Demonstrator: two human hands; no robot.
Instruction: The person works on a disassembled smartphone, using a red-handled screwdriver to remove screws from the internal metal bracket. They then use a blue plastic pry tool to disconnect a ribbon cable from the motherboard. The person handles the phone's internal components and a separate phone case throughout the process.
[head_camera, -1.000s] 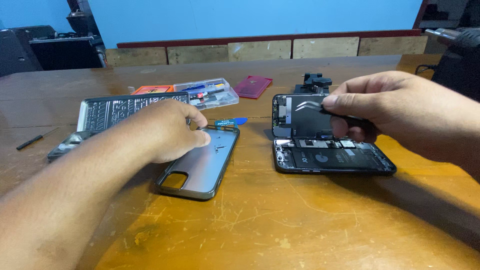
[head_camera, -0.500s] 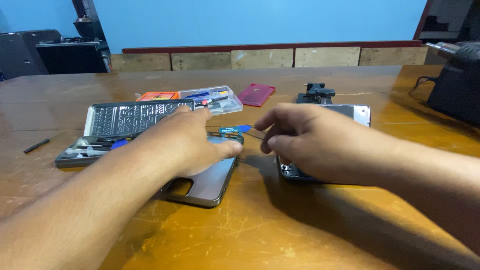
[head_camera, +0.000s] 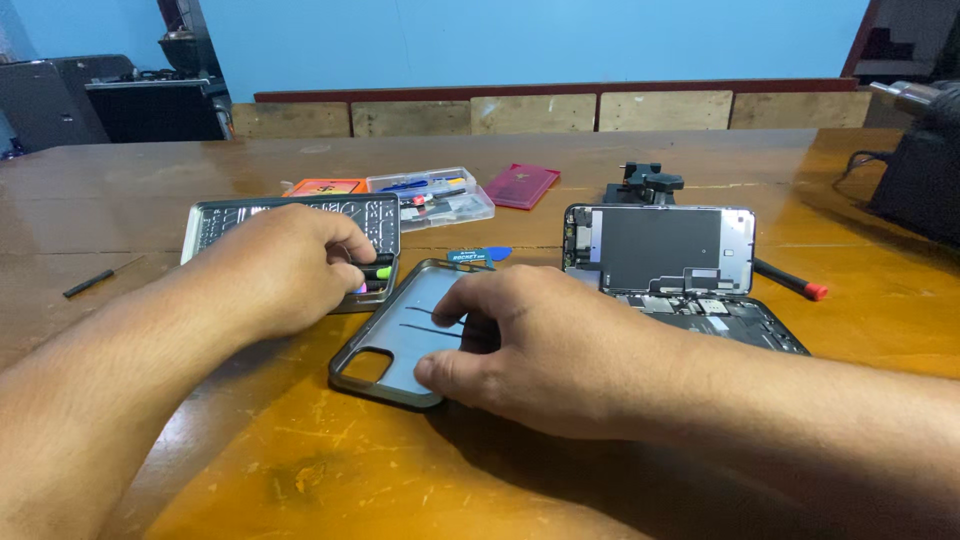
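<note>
Phone case (head_camera: 400, 335) lying at centre of the surface (head_camera: 620, 150). Right hand (head_camera: 520, 345) rests on its right edge, fingers spread over thin tweezers (head_camera: 432, 320). Left hand (head_camera: 285, 265), left of the case, fingers curled at a tool tray (head_camera: 290, 215). Opened phone (head_camera: 665, 260) right of the case.

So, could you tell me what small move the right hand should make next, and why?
Probably close the right hand on the thin dark tweezers lying in the grey phone case: its fingertips already rest by them, while the left hand is busy at the tool tray.
</note>
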